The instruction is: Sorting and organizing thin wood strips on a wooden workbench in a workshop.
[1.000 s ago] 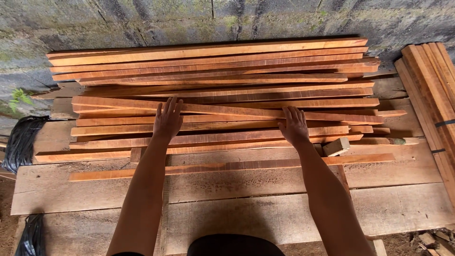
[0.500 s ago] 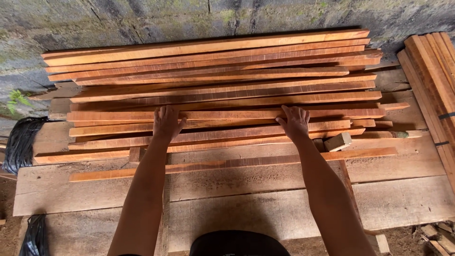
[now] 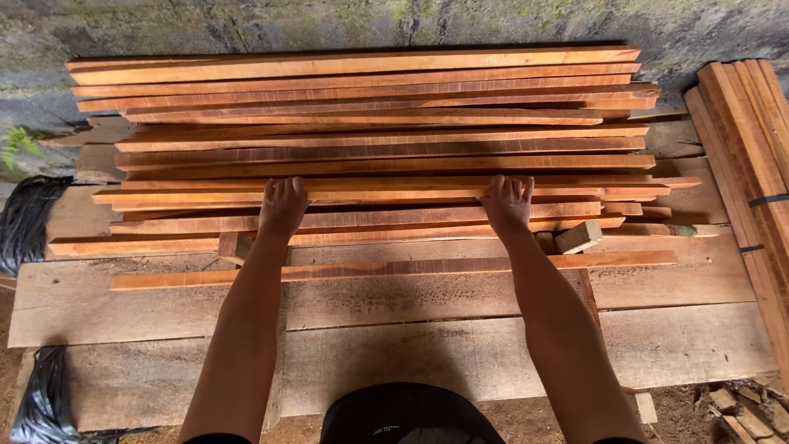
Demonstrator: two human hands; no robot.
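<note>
Stack of long, thin wooden slats (image 3: pixel 378 148), reddish-orange, sawn square in section, with dark streaks along the grain; laid side by side and overlapping, lengthwise left to right, across the far half of the bench (image 3: pixel 493 345). Ends uneven, some slats reaching further right than others. Left hand (image 3: pixel 282 207) laid flat, palm down, on the nearer slats left of centre, fingers extended toward the far side; grip open, closed around nothing. Right hand (image 3: pixel 507 204) likewise flat and open on the same nearer slats right of centre, well apart from the left. Both bare forearms stretched out from the near edge.

One single slat (image 3: pixel 394 269) lying apart, just near of the stack, on the bare boards. Small pale wood offcut (image 3: pixel 578 237), blocky, tilted, just right of the right hand at the near edge of the stack.

Bench of broad, rough, greyish-brown planks, weathered and speckled, with gaps between boards. Second bundle of slats (image 3: pixel 752 156) at the right edge, lying near to far, bound by a dark strap. Black plastic sheeting (image 3: pixel 29 222), crumpled and glossy, at the left edge, and more at the near left corner. Rough grey concrete wall (image 3: pixel 246 25) beyond, mottled with green growth. Scraps of wood (image 3: pixel 744 407) on earthen ground at the near right.
</note>
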